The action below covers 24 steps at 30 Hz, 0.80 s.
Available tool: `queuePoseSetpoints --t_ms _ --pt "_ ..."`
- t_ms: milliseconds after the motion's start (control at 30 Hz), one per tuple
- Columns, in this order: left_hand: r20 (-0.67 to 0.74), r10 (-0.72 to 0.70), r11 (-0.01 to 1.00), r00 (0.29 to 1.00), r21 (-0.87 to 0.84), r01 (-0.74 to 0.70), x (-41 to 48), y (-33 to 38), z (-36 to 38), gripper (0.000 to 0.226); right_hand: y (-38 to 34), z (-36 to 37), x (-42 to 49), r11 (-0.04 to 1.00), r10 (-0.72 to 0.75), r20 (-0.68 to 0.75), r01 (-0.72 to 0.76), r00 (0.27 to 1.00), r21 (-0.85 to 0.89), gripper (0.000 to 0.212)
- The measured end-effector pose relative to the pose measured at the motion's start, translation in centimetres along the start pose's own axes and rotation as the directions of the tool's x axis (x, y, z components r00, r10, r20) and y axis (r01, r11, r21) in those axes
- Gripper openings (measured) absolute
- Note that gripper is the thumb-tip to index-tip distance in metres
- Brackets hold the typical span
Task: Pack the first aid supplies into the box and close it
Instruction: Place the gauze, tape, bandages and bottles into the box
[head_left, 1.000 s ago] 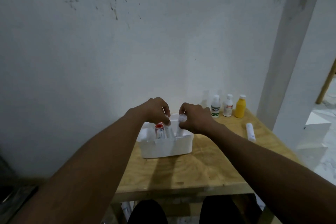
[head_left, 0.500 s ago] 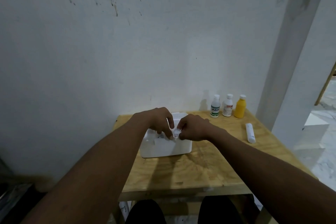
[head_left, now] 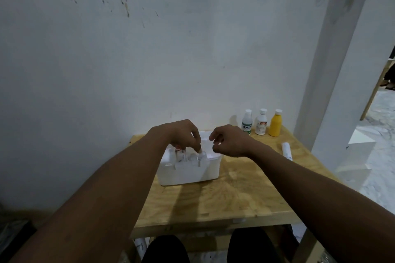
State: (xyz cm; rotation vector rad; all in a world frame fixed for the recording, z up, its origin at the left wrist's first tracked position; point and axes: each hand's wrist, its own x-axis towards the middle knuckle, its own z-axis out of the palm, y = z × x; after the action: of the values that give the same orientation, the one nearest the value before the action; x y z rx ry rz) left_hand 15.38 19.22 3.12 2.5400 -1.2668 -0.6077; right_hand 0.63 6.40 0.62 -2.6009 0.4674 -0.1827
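Note:
An open white box [head_left: 190, 174] sits on the wooden table [head_left: 235, 194]. Inside it stand a red-capped item [head_left: 180, 155] and small white bottles [head_left: 193, 157]. My left hand [head_left: 181, 134] reaches down into the box, and its curled fingertips pinch the top of one small white bottle [head_left: 201, 154]. My right hand [head_left: 232, 142] hovers over the box's right side with fingers loosely curled, holding nothing. The box's lid is not visible.
At the table's back right stand a white bottle with a green label [head_left: 247, 123], a white bottle with a red label [head_left: 261, 123] and a yellow bottle [head_left: 275, 124]. A white tube [head_left: 286, 151] lies near the right edge. A white pillar [head_left: 333, 70] rises right of the table.
My right hand has let go of the small bottle and lifted away to the right. My left hand stays over the box, its fingers on the bottle now standing inside.

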Motion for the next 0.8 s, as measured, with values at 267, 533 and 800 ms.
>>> queuePoseSetpoints --t_ms 267,533,800 --pt "-0.172 0.113 0.994 0.978 0.016 -0.112 3.1 3.4 1.4 0.02 6.1 -2.6 -0.9 0.978 0.16 -0.219 -0.124 0.963 0.166 0.023" --pt "-0.211 0.17 0.985 0.963 0.053 -0.162 5.7 6.0 3.3 0.021 10.1 -1.9 -1.9 0.948 0.313 -0.217 -0.291 0.925 0.128 0.02" --pt "-0.265 0.211 0.977 0.941 0.096 -0.192 9.9 9.1 5.6 0.043 14.7 -1.8 -2.2 0.859 0.481 -0.269 -0.51 0.834 -0.046 0.033"
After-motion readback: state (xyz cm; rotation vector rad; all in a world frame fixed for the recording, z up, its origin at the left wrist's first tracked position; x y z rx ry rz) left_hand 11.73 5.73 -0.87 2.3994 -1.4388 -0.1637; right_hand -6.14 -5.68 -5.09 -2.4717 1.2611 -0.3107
